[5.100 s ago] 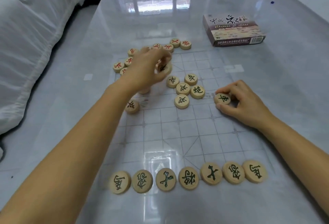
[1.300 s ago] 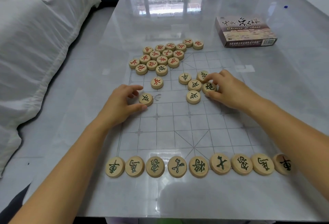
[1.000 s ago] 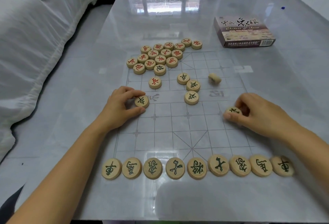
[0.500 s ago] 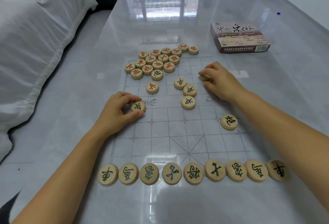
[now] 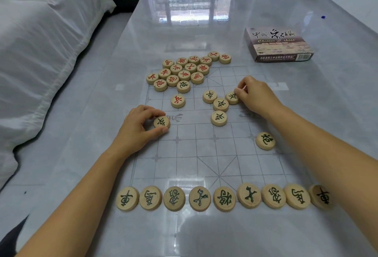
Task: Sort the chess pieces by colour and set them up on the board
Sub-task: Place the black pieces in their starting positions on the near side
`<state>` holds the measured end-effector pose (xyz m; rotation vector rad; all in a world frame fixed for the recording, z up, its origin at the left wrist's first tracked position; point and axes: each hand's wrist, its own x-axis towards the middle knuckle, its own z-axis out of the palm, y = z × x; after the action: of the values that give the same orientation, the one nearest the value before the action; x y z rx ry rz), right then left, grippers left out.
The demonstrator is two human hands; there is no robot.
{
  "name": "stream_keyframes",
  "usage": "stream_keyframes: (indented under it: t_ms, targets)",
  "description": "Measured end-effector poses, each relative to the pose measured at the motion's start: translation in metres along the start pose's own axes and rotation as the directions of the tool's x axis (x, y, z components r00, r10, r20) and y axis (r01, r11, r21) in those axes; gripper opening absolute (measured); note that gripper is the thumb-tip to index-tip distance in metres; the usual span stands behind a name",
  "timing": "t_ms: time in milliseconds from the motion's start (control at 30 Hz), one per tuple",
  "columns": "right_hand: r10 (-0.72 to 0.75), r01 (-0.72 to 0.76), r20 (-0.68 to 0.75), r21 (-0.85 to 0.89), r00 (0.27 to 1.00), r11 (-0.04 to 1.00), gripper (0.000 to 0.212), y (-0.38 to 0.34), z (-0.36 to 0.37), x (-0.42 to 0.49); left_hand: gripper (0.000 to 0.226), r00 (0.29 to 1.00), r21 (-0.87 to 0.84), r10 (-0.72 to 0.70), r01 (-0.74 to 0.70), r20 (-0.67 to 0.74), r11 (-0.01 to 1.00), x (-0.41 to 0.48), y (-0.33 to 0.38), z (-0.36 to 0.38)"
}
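Observation:
A clear printed board (image 5: 206, 154) lies on the glossy table. Several wooden discs with dark green characters form a row (image 5: 223, 197) along its near edge. My left hand (image 5: 137, 128) pinches one green-marked disc (image 5: 161, 122) at the board's left side. My right hand (image 5: 255, 97) holds another green disc (image 5: 232, 97) beside three loose green ones (image 5: 219, 105). One green disc (image 5: 265, 141) lies alone at the right. Red-marked discs are clustered (image 5: 184, 70) at the far left, with one green disc (image 5: 183, 86) among them and one red disc (image 5: 178, 101) apart.
The chess box (image 5: 278, 45) sits at the far right of the table. White bedding (image 5: 41, 56) runs along the left side, off the table's edge.
My right hand set a green disc down at the board's right, went back to the loose green discs and now holds one that lay on its side. My left hand keeps its disc.

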<state>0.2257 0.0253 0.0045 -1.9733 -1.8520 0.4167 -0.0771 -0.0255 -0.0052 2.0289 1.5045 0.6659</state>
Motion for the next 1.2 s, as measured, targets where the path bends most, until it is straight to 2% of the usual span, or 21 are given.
stream_keyframes:
  t_ms: [67, 133, 200, 267, 333, 400, 467, 500, 567, 633, 700, 800, 900, 1000, 1100, 1167, 1200]
  targets:
    - [0.003, -0.002, -0.028, 0.047, 1.0, 0.999, 0.023, 0.0, -0.003, -0.002, 0.034, 1.0, 0.0, 0.001, -0.001, -0.002, 1.0, 0.0, 0.0, 0.0]
    - [0.018, -0.016, -0.009, 0.165, 1.0, 0.986, 0.021, 0.003, -0.012, -0.007, 0.034, 1.0, -0.004, 0.002, -0.002, -0.001, 1.0, -0.001, -0.001, 0.0]
    - [0.02, -0.039, 0.069, 0.286, 0.997, 0.958, 0.018, 0.01, -0.027, -0.019, 0.034, 1.0, -0.007, 0.001, -0.001, -0.001, 1.0, -0.001, -0.001, -0.001]
    - [-0.034, -0.044, 0.206, 0.361, 0.978, 0.931, 0.013, 0.021, -0.046, -0.036, 0.034, 1.0, -0.005, -0.005, 0.005, -0.002, 1.0, 0.0, -0.001, 0.0]
    - [-0.114, -0.025, 0.364, 0.357, 0.924, 0.934, 0.019, 0.031, -0.064, -0.055, 0.035, 1.0, 0.001, -0.004, 0.004, -0.007, 1.0, 0.0, 0.0, 0.0]
    - [-0.155, 0.007, 0.547, 0.263, 0.822, 0.965, 0.041, 0.038, -0.073, -0.074, 0.035, 1.0, 0.011, 0.004, -0.004, -0.011, 1.0, 0.0, 0.0, 0.001]
    - [-0.177, 0.092, 0.627, 0.166, 0.759, 0.982, 0.05, 0.041, -0.068, -0.089, 0.035, 1.0, 0.019, 0.005, -0.004, -0.01, 1.0, 0.0, 0.0, 0.001]
    - [-0.194, 0.14, 0.606, 0.136, 0.771, 0.981, 0.047, 0.043, -0.063, -0.094, 0.035, 1.0, 0.021, 0.002, -0.001, -0.009, 1.0, 0.0, 0.001, 0.001]
    - [-0.197, 0.171, 0.483, 0.097, 0.853, 0.98, 0.038, 0.047, -0.056, -0.101, 0.036, 1.0, 0.024, 0.001, -0.001, -0.008, 1.0, -0.001, 0.002, 0.001]
    - [-0.142, 0.13, 0.337, 0.059, 0.931, 0.99, 0.031, 0.05, -0.052, -0.105, 0.036, 1.0, 0.027, 0.001, -0.001, -0.008, 1.0, -0.001, 0.002, 0.0]
    - [-0.088, 0.089, 0.249, 0.007, 0.965, 0.996, 0.034, 0.052, -0.05, -0.109, 0.036, 1.0, 0.031, -0.005, 0.005, -0.005, 1.0, -0.001, 0.003, 0.0]
    - [-0.093, 0.092, 0.291, 0.017, 0.952, 0.996, 0.044, 0.055, -0.051, -0.117, 0.036, 1.0, 0.032, -0.003, 0.003, -0.008, 0.999, -0.001, 0.002, 0.001]
    - [-0.177, 0.169, 0.366, 0.053, 0.914, 0.984, 0.049, 0.059, -0.056, -0.124, 0.036, 1.0, 0.033, -0.007, 0.007, -0.003, 0.999, -0.001, 0.002, 0.001]
    - [-0.23, 0.208, 0.312, 0.102, 0.922, 0.973, 0.036, 0.062, -0.053, -0.13, 0.036, 1.0, 0.04, -0.005, 0.005, 0.001, 0.999, 0.0, 0.002, 0.001]
    - [-0.236, 0.207, 0.281, 0.131, 0.93, 0.97, 0.033, 0.068, -0.049, -0.134, 0.037, 1.0, 0.051, 0.005, -0.005, -0.001, 0.999, -0.001, 0.001, 0.0]
    - [-0.242, 0.209, 0.271, 0.146, 0.932, 0.967, 0.035, 0.072, -0.05, -0.136, 0.039, 1.0, 0.064, 0.008, -0.008, -0.001, 0.998, -0.001, 0.001, 0.001]
    - [-0.249, 0.213, 0.267, 0.158, 0.931, 0.964, 0.042, 0.073, -0.05, -0.137, 0.04, 1.0, 0.069, 0.007, -0.007, -0.001, 0.998, -0.001, 0.0, 0.001]
